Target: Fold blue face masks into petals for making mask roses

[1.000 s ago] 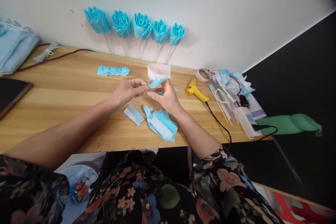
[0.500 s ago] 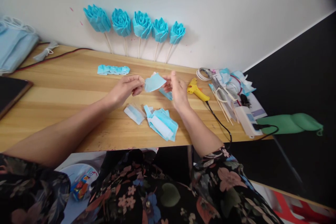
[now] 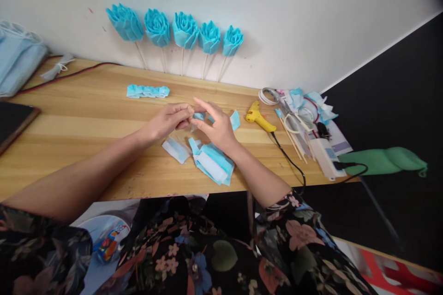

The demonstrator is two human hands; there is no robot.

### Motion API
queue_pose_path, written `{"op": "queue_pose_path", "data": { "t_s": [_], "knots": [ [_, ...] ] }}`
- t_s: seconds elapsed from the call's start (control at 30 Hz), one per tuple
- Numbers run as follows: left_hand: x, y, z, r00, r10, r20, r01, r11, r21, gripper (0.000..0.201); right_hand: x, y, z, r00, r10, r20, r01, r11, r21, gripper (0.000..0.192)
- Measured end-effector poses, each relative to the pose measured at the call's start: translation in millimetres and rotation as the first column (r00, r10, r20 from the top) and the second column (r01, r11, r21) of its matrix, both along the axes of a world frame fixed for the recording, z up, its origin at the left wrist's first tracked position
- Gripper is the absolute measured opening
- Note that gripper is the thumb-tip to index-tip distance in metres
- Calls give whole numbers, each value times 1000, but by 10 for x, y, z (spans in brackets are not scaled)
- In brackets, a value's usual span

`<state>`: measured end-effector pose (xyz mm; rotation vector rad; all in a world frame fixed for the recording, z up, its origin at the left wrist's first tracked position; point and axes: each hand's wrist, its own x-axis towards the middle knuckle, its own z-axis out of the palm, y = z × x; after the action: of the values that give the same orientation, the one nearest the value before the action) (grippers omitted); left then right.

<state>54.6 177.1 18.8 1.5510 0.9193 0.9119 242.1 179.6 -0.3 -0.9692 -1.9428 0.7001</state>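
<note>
Blue cloth [image 3: 199,115], a small piece mostly hidden by fingers, is between the two hands over the worktop [image 3: 86,117]. It looks thin, soft and very light, so it should crease readily and flop if unsupported; pulling hard could stretch or tear it. An edge or corner seems the best place to take hold, with a light fingertip pinch.

Nearest, the forearms come in from either side out of patterned sleeves [image 3: 48,249]. Just inside the worktop's near edge lies a loose stack of blue and white pieces [image 3: 213,163]. Beyond it, the left hand [image 3: 169,120] reaches inward, its grip pinched closed at the cloth's left side. The right hand [image 3: 218,129] faces it with thumb and forefinger spread apart, the cloth between; whether its other fingers touch the cloth is hidden. A flat blue scrap [image 3: 235,120] lies just beside the right hand. Farther off lies a pleated blue strip [image 3: 148,91], and five blue flowers [image 3: 186,31] on sticks stand along the wall.
</note>
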Motion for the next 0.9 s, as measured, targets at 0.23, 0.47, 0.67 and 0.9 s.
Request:
{"op": "queue_pose_path", "data": {
  "t_s": [0.23, 0.47, 0.67, 0.9],
  "knots": [
    [1, 7, -1, 992, 40, -122, -29, 995, 90, 41, -1, 33, -45, 993, -106, -45, 106, 994, -3, 19],
    [14, 46, -75, 986, 105, -130, -94, 992, 90, 45, -21, 15, -18, 992, -118, -51, 118, 993, -7, 9],
    [14, 81, -90, 990, 119, -81, -111, 989, 94, 38, -22, 15, -14, 987, -157, -19, 157, 988, 5, 16],
    [-2, 90, -110, 987, 137, -83, -130, 987, 90, 21, -31, 14, 2, 984, -178, -26, 177, 984, -21, 21]
  ]
}}
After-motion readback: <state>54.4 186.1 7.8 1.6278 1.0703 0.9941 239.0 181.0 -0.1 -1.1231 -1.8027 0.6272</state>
